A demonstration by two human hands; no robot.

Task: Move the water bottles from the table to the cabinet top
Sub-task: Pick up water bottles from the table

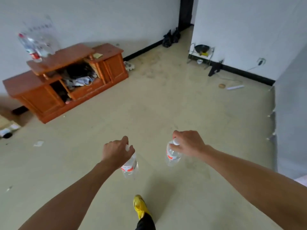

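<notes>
A beige floor (157, 105) and one cabinet (114, 67) are seen. Two bottles are gripped: left bottle (130, 166) by the left hand (116, 151), right bottle (172, 155) by the right hand (187, 143).

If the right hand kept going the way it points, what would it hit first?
Probably the wooden cabinet, across open floor; the right hand seems aimed past the left hand, though depth is unclear.

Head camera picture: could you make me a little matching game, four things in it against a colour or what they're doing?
Things:
1 shoe
2 cabinet
3 bags by the far wall
4 left hand

Matches:
A black
B grips a bottle
C yellow
D orange-brown wood

Pairs: 1-C, 2-D, 3-A, 4-B
</notes>
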